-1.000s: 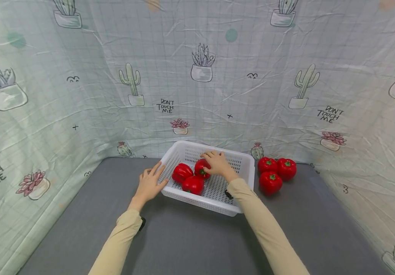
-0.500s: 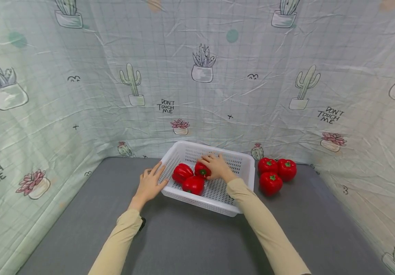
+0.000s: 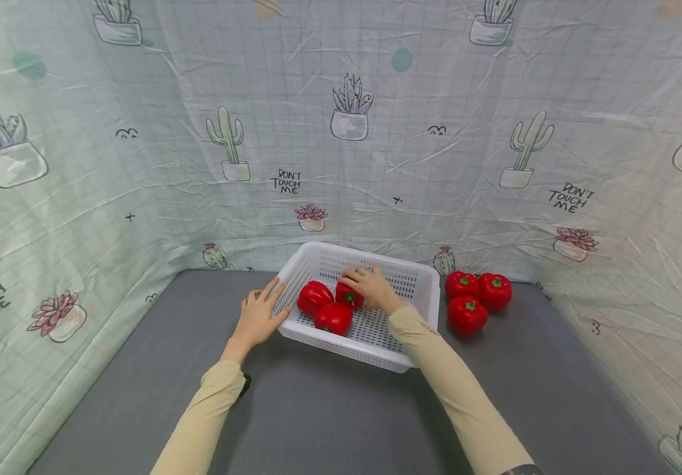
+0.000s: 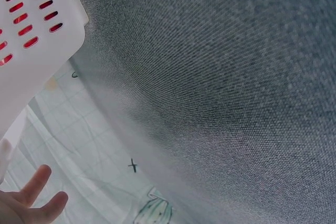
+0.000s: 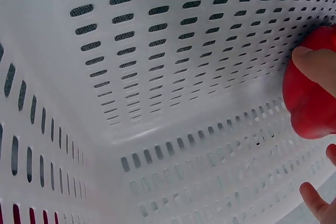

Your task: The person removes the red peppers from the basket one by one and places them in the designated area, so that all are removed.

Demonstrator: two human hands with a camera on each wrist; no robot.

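Note:
A white perforated plastic basket point(image 3: 341, 351) stands at an angle on the grey table, with three red bell peppers inside. My left hand point(image 3: 258, 318) rests on its left rim, fingers spread and fairly straight. Inside the basket, my right hand point(image 3: 375, 290) holds the rear bell pepper point(image 3: 349, 297) from the right, fingers over its top. The right wrist view shows the thumb point(image 5: 315, 66) pressed to that pepper, while other fingertips stand apart from it. Touching or close beside it lie a second pepper point(image 3: 314, 298) at left and a third pepper point(image 3: 334, 319) in front.
Right of the basket, three more red bell peppers point(image 3: 467, 316) sit clustered on the table point(image 3: 329, 409). A pale cactus-print curtain point(image 3: 400, 145) encloses the back and sides, close behind the basket.
The right hand's fingers have shifted slightly left and down over the rear pepper, and its thumb has gone from the pepper's front, out of sight in the head view. The left hand stays put.

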